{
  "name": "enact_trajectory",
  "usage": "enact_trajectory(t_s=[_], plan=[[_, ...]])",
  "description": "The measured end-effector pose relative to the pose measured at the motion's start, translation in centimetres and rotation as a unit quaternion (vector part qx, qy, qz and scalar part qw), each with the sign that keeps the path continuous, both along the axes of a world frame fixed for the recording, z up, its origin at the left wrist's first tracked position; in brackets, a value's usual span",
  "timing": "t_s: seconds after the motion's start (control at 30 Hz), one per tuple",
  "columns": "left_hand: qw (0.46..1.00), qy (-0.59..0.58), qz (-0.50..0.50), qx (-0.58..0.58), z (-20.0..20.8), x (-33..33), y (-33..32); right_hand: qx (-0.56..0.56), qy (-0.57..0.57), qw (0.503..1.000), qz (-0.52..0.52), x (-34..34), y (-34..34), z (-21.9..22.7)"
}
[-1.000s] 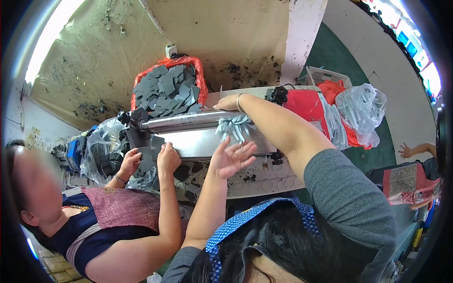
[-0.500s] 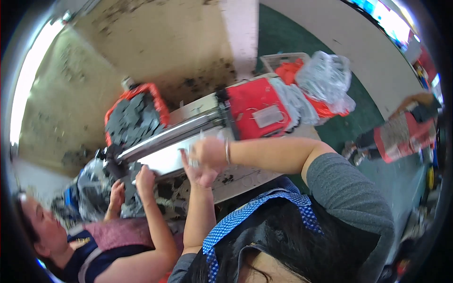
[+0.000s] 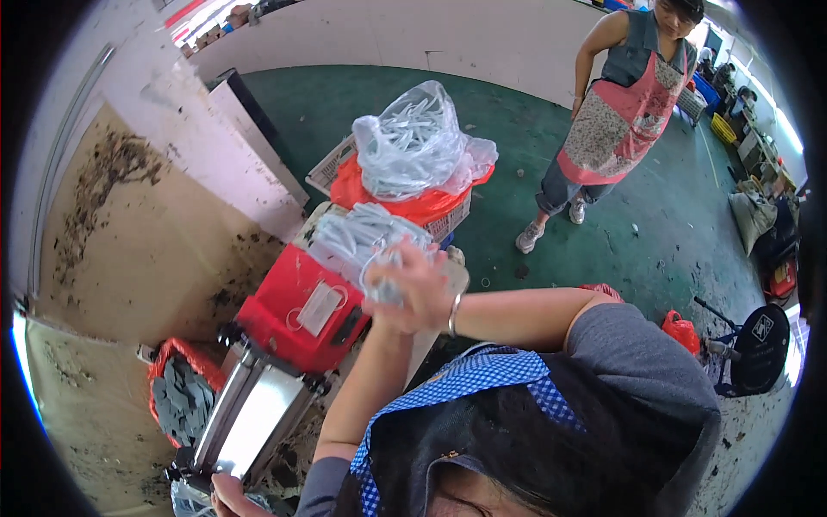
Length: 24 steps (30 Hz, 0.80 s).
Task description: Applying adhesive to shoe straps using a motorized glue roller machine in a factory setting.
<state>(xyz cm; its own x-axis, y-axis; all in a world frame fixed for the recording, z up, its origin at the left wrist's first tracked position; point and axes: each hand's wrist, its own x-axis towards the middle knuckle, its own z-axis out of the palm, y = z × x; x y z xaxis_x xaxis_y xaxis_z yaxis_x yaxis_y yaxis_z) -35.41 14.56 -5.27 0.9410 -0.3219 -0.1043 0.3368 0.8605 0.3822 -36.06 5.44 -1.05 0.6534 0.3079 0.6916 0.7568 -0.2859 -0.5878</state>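
My right hand (image 3: 419, 274), with a metal bangle at the wrist, is at the near right side of a pile of pale grey strips (image 3: 362, 234). Close under it and overlapping it is my left hand (image 3: 385, 312), beside the right end of a red machine (image 3: 280, 314). Motion smears the fingers of both hands, so what they hold, if anything, cannot be made out. A white face mask (image 3: 319, 308) lies on the red housing. To the lower left runs the machine's shiny metal bed (image 3: 250, 431) with its rollers.
Behind the strips, a clear plastic bag (image 3: 409, 142) of similar strips rests on orange plastic over a crate (image 3: 332, 164). An orange-lined container holds dark grey pieces (image 3: 183, 401). A co-worker's hand (image 3: 231, 498) is at the machine's near end. Another person (image 3: 616, 112) stands at upper right.
The view has swung to the right. My hands have gone from above the machine's metal bed to the pale strips at its right end.
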Motion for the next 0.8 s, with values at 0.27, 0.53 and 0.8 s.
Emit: enact_trajectory(t_s=[0.27, 0.53, 0.8], plan=[[0.993, 0.029, -0.076, -0.083, 0.7, 14.3, -13.4, 0.009, -0.05, 0.998, -0.024, 14.0, -17.0, -5.4], [0.997, 0.047, 0.054, -0.022, 0.6, 25.1, -21.2, 0.061, 0.145, 0.988, 0.002, 30.8, -24.5, -3.9], [0.986, 0.052, 0.156, 0.005, -2.7, 33.2, -21.3, 0.094, 0.181, 0.974, -0.099, 39.0, -18.3, -2.5]])
